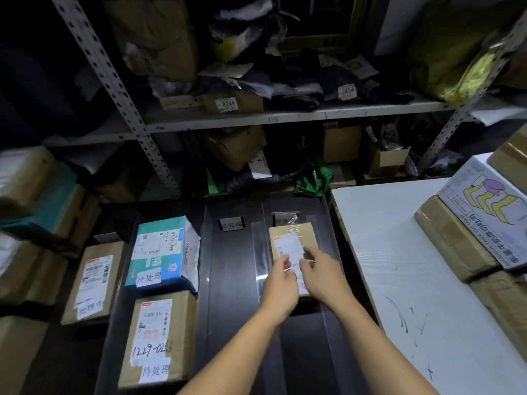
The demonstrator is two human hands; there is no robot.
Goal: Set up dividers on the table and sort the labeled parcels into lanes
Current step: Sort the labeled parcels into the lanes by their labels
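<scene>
Left hand [281,276]: laid on the near left edge of the brown parcel [291,246], fingers curled at its white label; whether it is gripped cannot be told.
Right hand [320,273]: set on the same parcel's near right side, fingers bent over the top.
Brown parcel: lying in the rightmost lane of the dark bench [231,280], between dividers [263,223].
Left lane: occupied by a blue-and-white parcel [164,252] and, nearer, a second brown parcel [159,337].
Middle lane: marked by a tag [231,224].
</scene>
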